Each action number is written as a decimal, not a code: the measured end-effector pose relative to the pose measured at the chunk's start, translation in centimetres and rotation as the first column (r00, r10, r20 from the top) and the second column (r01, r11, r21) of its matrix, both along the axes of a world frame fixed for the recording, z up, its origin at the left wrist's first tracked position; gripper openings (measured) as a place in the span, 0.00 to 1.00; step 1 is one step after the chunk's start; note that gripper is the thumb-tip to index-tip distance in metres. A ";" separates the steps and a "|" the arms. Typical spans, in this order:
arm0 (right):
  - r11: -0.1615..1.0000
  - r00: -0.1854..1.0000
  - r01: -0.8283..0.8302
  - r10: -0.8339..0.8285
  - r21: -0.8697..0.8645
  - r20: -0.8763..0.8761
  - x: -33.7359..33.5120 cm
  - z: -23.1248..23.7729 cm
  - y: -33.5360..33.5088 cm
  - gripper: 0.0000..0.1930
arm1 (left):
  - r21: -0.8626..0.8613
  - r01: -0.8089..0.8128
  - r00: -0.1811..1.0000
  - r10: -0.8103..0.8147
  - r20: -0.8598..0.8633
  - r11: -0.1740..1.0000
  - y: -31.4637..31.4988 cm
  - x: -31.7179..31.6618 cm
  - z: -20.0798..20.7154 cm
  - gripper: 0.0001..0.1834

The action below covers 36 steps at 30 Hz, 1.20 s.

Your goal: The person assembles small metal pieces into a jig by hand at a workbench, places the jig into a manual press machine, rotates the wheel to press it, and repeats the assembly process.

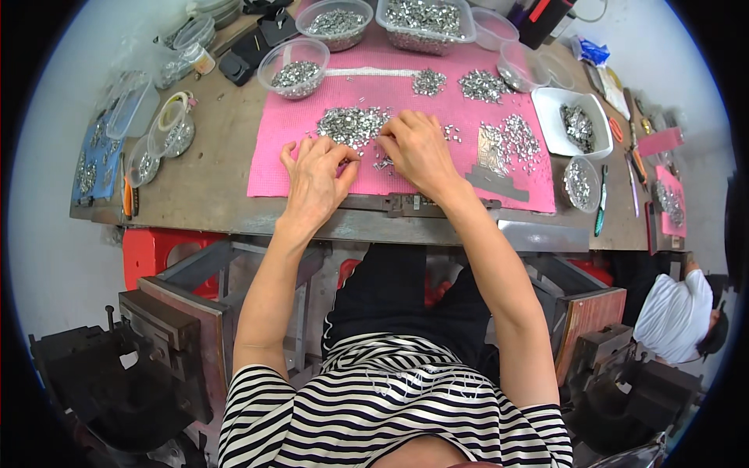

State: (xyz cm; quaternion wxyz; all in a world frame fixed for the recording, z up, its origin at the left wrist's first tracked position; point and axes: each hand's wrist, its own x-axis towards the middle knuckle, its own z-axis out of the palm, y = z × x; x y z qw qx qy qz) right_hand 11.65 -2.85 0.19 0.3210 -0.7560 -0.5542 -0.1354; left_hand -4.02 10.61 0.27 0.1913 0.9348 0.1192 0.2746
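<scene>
Your black-and-white striped shirt (390,421) sits nearest. Small silver metal pieces (349,125) lie heaped on a pink textured mat (273,152), just beyond your half-curled left hand (316,173) and beside your bunched right hand (421,152); whether these 2 grip any, I can't tell.

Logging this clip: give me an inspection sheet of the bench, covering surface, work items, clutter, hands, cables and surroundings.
Surface: brown workbench with a pink mat on it.
Work items: main pile of small silvery pieces at the hands; smaller piles farther right; more pieces in clear tubs and a white tray.
Clutter: orange-handled tool at left, slim green tool at right.
Hands: left hand and right hand near the main pile; any grip unclear.
Cables: thin cord at upper right.
Surroundings: red stool lower left; another person at far right.
</scene>
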 end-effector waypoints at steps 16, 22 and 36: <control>0.999 0.998 0.019 -0.017 -0.030 0.057 0.5 -1.5 0.3 0.03 | 0.033 -0.022 0.999 0.023 -0.030 0.999 0.1 0.6 0.2 0.04; 0.997 0.974 -0.021 0.037 0.073 -0.223 -0.3 1.9 -7.0 0.04 | 0.049 -0.006 1.000 0.006 0.000 0.999 -1.8 0.3 0.1 0.04; 0.993 0.985 0.081 -0.067 0.081 -0.159 -3.8 -1.1 -12.6 0.09 | 0.019 0.302 0.936 -0.301 0.181 0.953 -9.4 2.7 -1.3 0.07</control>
